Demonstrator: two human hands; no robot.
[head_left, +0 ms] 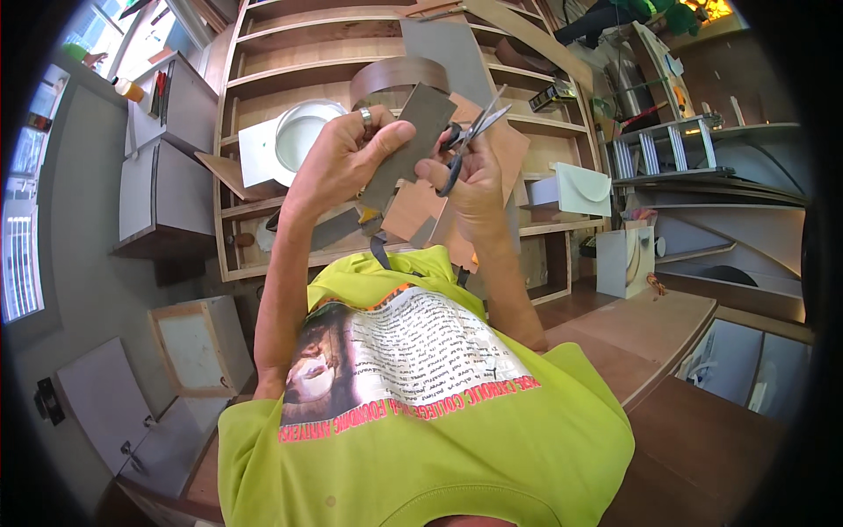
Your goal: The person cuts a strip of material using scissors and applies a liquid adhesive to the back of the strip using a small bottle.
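My left hand [347,156], with a ring on one finger, grips a flat dark grey-brown strip [420,123] of sheet material between thumb and fingers. The strip slants up to the right in front of me. Beside it, my right hand [474,193] is closed round the dark handles of a pair of scissors [482,126]. The scissor blades point up and right, away from the strip, and stand a little apart. Just beyond the strip lies a curled brown band [399,72]. Several tan sheet pieces [413,211] lie under my hands.
A large wooden frame with slats [290,41] spreads below my hands. On its left stands a round white tub [299,140]; a white box [583,189] sits on its right. Grey cabinets [165,189] are at left, a metal ladder [672,149] and stacked panels at right.
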